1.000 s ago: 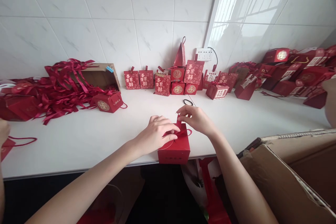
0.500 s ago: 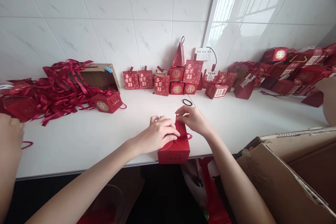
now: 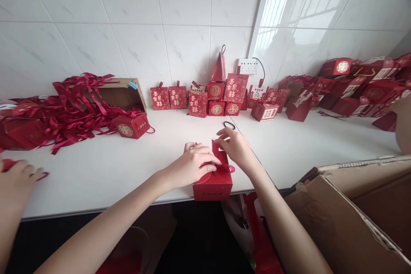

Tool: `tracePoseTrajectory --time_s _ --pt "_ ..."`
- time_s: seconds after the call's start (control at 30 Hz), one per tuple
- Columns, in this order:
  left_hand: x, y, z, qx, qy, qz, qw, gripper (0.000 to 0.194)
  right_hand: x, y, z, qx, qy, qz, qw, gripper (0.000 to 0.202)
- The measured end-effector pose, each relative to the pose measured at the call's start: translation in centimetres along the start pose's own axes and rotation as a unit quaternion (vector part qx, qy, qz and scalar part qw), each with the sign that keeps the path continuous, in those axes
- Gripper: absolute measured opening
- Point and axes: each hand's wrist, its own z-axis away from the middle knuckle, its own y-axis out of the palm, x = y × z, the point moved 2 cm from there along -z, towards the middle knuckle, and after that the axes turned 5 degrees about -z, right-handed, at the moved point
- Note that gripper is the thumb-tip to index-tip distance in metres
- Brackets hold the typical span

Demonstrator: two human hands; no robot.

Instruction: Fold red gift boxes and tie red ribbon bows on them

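A red gift box (image 3: 212,189) stands at the table's front edge, right in front of me. Curled over its top is my left hand (image 3: 199,162), fingers closed on the lid flaps. My right hand (image 3: 236,147) pinches a red upright piece (image 3: 214,147) at the back of the box top; whether this is a flap or ribbon I cannot tell. A loop of red ribbon (image 3: 231,169) sticks out on the box's right side. My fingers hide part of the lid. Behind my right hand lies a black ring-shaped band (image 3: 229,125).
Several finished red boxes (image 3: 216,90) line the wall. A pile of red ribbons (image 3: 80,115) spills from a cardboard box (image 3: 136,87) at left. More red boxes (image 3: 349,90) heap at right, behind a large carton (image 3: 337,205). Other people's hands (image 3: 22,177) show at the sides.
My right hand has shifted slightly, and the red upright piece leans a little more to the left. The other person's hand at far left has moved in over a red loop.
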Motion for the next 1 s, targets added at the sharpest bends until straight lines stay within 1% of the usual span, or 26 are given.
tracePoseTrajectory --time_s 0.03,0.07,0.1,0.13,0.17,0.2,0.23,0.27,0.33,0.43,0.53,0.63,0.77,0.9,1.0 --pt "0.1 0.0 0.1 -0.020 -0.005 0.016 1.000 0.015 0.0 -0.5 0.5 -0.028 -0.006 0.002 1.000 0.005" --pt "0.1 -0.1 0.4 -0.045 -0.012 0.037 0.998 0.020 0.1 -1.1 1.2 -0.054 -0.006 0.010 0.998 0.012" --pt "0.3 -0.2 0.6 -0.073 -0.023 0.060 0.995 0.028 0.2 -1.8 2.0 -0.071 0.001 0.024 0.997 0.023" --pt "0.5 -0.3 1.0 -0.102 -0.042 0.082 0.991 0.035 0.3 -2.3 2.9 -0.074 0.016 0.043 0.996 0.036" --pt "0.7 -0.5 1.4 -0.127 -0.069 0.102 0.984 0.040 0.5 -2.7 3.8 -0.059 0.039 0.059 0.996 0.047" --pt "1.0 -0.6 1.9 -0.144 -0.102 0.117 0.977 0.041 0.7 -2.9 4.7 -0.034 0.065 0.069 0.995 0.056" --pt "1.2 -0.7 2.3 -0.150 -0.137 0.129 0.971 0.037 0.9 -3.0 5.5 -0.007 0.089 0.070 0.994 0.062" --pt "1.4 -0.8 2.7 -0.148 -0.169 0.137 0.965 0.032 1.1 -2.9 6.2 0.018 0.110 0.065 0.992 0.065" --pt "1.6 -0.8 3.4 -0.120 -0.213 0.148 0.958 0.025 1.4 -2.6 7.0 0.045 0.139 0.052 0.988 0.065" --pt "1.3 -0.6 3.9 -0.078 -0.244 0.165 0.952 0.032 1.4 -1.7 7.0 0.074 0.140 0.028 0.987 0.057" --pt "1.0 -0.2 3.9 -0.060 -0.259 0.221 0.938 0.037 0.8 -1.1 6.6 0.108 0.116 -0.028 0.987 0.048" --pt "1.1 0.1 3.8 -0.047 -0.241 0.310 0.918 0.035 -0.3 -0.8 6.3 0.136 0.096 -0.130 0.977 0.043" --pt "1.8 0.5 3.9 -0.028 -0.201 0.413 0.888 0.031 -2.5 -0.4 6.1 0.155 0.089 -0.287 0.941 0.041" --pt "2.4 1.1 4.1 -0.020 -0.189 0.449 0.873 0.031 -4.6 0.5 5.9 0.170 0.100 -0.415 0.888 0.042" --pt "2.6 1.8 4.0 -0.022 -0.188 0.480 0.857 0.032 -5.2 1.0 5.9 0.169 0.109 -0.483 0.852 0.046"
